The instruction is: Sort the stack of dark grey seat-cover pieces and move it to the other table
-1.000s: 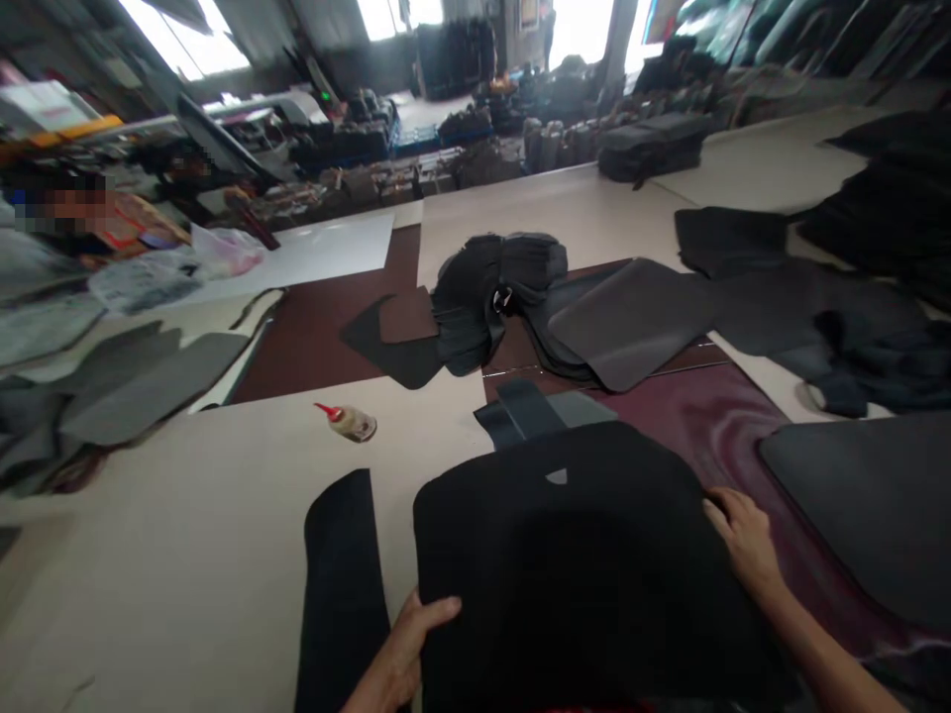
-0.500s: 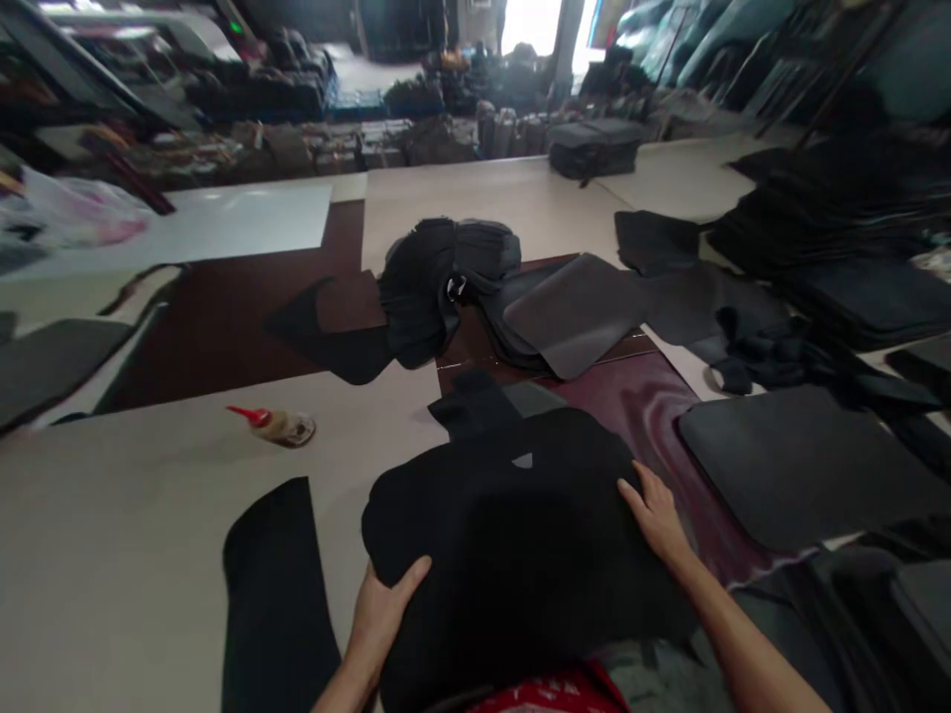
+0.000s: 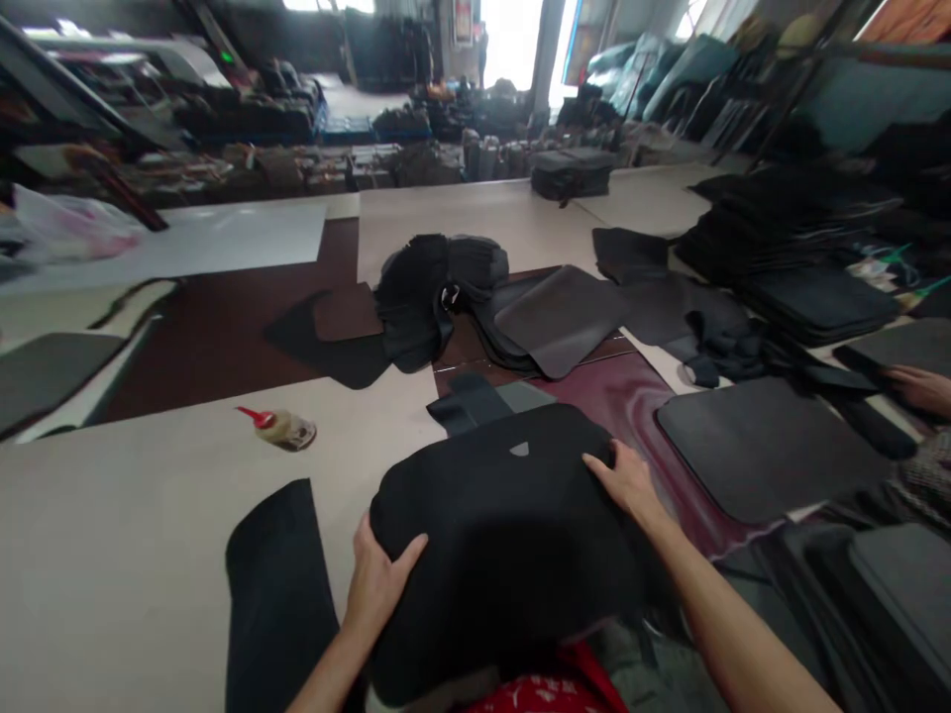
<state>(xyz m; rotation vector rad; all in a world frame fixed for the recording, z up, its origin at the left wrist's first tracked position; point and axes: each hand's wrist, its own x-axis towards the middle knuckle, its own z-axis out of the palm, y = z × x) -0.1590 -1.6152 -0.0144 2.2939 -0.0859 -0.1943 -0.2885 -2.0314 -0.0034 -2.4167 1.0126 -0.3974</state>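
A large black sheet panel [image 3: 490, 515] with rounded corners lies in front of me, partly over the table's near edge. Near its far edge shows a small grey half-round spot [image 3: 520, 450]. My left hand [image 3: 378, 579] grips the panel's left edge, thumb on top and fingers beneath. At the right far corner, my right hand [image 3: 628, 480] pinches the edge between thumb and fingers. To the left lies a long black cut piece [image 3: 278, 594]. Beyond that, a glue bottle [image 3: 286, 431] with a red nozzle rests on its side. Darker strips [image 3: 475, 401] stick out behind the panel.
A bundle of black pieces [image 3: 416, 297] and a dark flat panel [image 3: 561, 317] lie farther back. Tall black stacks [image 3: 802, 238] stand on the right, near another grey panel [image 3: 773, 446]. A co-worker's hand [image 3: 921, 388] reaches in at the right edge.
My right hand has shifted left and slightly up with the panel's right edge. The panel's near edge looks raised and curved. A co-worker's hand has appeared at the right.
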